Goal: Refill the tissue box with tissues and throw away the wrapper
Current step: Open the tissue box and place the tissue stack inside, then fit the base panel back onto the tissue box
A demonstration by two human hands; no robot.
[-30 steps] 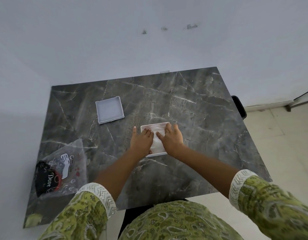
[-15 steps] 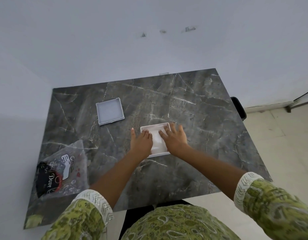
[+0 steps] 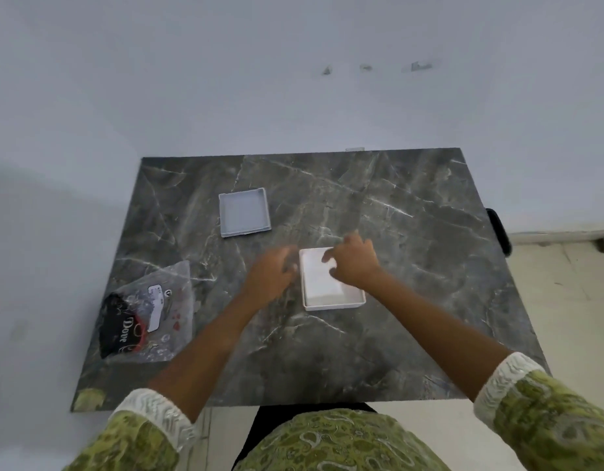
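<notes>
head view: a dark grey marble table (image 3: 395, 334) with pale veins fills the middle of the frame, set against a plain white wall (image 3: 225, 79). near the centre of the table sits the white tissue box (image 3: 331, 299), open at the top, with white tissues (image 3: 319, 277) lying inside it. the right hand (image 3: 356, 261) is over the box's far right part, fingers curled loosely downward with the tips at the tissues; it is blurred, and whether it pinches anything or only presses cannot be told. the left hand (image 3: 270, 278) is just beside the box's left wall, fingers bent and partly spread, nothing visibly held; it too is smeared by motion, so contact with the box cannot be told. both forearms are bare, ending in green patterned sleeves (image 3: 548, 413) with white cuffs.

further back and to the left, well apart from the box, lies the grey lid (image 3: 244, 212), a shallow square tray shape resting flat with its hollow side up. at the table's left edge lies the clear plastic wrapper (image 3: 151, 317), crumpled and flat, printed with a black patch, red marks and a white label. a dark object (image 3: 497, 231) shows past the table's right edge, against a pale tiled floor (image 3: 565, 300).
</notes>
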